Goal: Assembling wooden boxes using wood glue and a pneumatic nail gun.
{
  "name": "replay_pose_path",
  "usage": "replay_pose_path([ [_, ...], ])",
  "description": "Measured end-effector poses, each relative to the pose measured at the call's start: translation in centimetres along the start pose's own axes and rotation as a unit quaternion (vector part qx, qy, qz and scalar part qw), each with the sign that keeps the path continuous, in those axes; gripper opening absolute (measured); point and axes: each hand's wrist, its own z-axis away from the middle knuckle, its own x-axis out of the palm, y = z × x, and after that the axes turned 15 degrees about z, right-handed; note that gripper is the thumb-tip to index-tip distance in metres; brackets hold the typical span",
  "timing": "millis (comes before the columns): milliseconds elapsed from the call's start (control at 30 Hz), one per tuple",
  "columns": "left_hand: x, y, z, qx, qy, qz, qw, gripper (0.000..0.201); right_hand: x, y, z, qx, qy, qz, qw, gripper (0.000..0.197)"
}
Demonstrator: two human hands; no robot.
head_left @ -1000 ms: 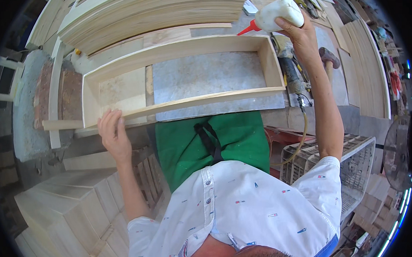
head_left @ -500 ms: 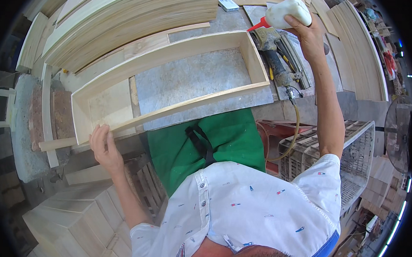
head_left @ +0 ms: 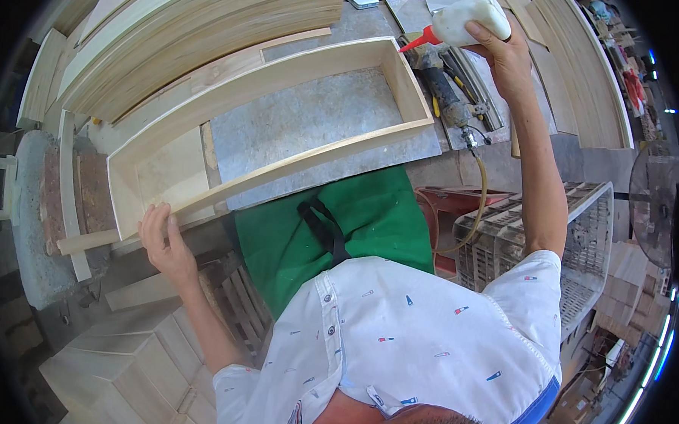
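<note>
A long, open wooden box frame (head_left: 284,81) lies on a grey workbench top (head_left: 313,120). My left hand (head_left: 164,242) rests on the frame's near rail at its left end, fingers spread against the wood. My right hand (head_left: 505,52) is raised above the frame's right end and grips a white glue bottle (head_left: 469,17) with a red nozzle pointing left and down toward the frame's far right corner. A green apron (head_left: 339,227) hangs below the bench edge.
A stack of long pale boards (head_left: 196,31) lies behind the frame. A pneumatic nail gun (head_left: 443,88) with a hose lies right of the frame. A plastic crate (head_left: 581,238) stands at the right, wooden boxes (head_left: 121,361) at lower left.
The view has shifted, so the frame sits further left and lower in the picture. My right hand with the glue bottle stays raised over the right end; my left hand keeps its place on the near rail.
</note>
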Motion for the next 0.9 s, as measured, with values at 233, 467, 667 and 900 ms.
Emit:
replay_pose_path([
  [233, 0.0, 0.0, 0.0, 0.005, 0.003, 0.002, 1.0, 0.015, -0.6, -1.9, 2.9, 0.004, -0.012, 0.016, 1.0, 0.047],
  [467, 0.0, -0.5, 0.2, 0.029, 0.008, 0.005, 1.0, 0.015, -2.3, -1.9, 6.0, 0.042, -0.013, -0.018, 0.999, 0.044],
  [667, 0.3, -0.2, 0.2, 0.023, 0.01, 0.022, 0.999, 0.016, -3.6, -2.2, 9.2, 0.054, 0.015, -0.017, 0.998, 0.045],
  [900, -0.2, -0.9, 0.0, 0.045, 0.004, -0.003, 0.999, 0.019, -3.3, -4.1, 11.7, 0.089, 0.037, -0.074, 0.993, 0.045],
])
